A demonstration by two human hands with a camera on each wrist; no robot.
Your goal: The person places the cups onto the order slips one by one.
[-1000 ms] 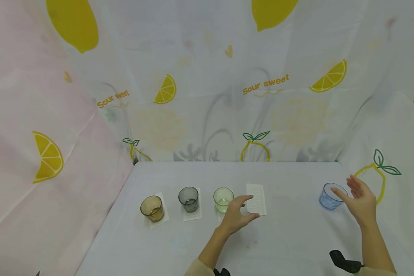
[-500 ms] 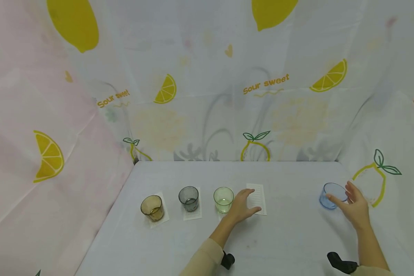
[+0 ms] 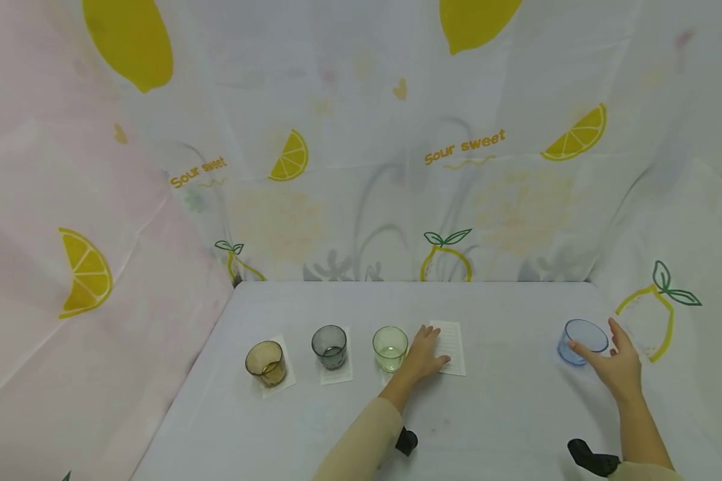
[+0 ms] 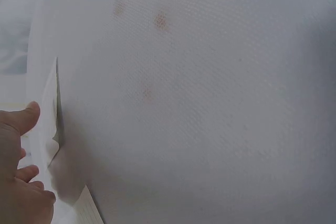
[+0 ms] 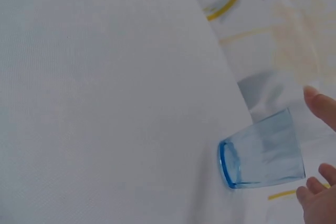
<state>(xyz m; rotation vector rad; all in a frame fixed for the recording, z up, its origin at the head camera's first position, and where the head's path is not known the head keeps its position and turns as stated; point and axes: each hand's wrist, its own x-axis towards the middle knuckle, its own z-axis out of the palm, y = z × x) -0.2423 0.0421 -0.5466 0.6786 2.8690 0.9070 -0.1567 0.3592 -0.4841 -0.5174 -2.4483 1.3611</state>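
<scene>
My left hand (image 3: 422, 358), fingers loosely bent, is over the left edge of a white lined paper sheet (image 3: 453, 349); whether it touches the sheet I cannot tell. In the left wrist view the thumb (image 4: 23, 118) points toward that sheet. Just left of this hand stands a green glass (image 3: 390, 349). At the right, my right hand (image 3: 621, 364) is spread beside an upright blue glass (image 3: 570, 351). The right wrist view shows thumb and fingers on either side of the blue glass's rim (image 5: 295, 145), apart from it.
Left of the green glass stand a grey glass (image 3: 329, 348) and a brown glass (image 3: 266, 365), each on a paper sheet. All are on a white-covered table (image 3: 505, 414). A lemon-patterned cloth (image 3: 361, 133) hangs behind and at the sides.
My left hand has shifted forward and a little right over the paper sheet, its fingers coming lower. The right hand has moved slightly left, closer about the blue glass. The glasses have stayed put.
</scene>
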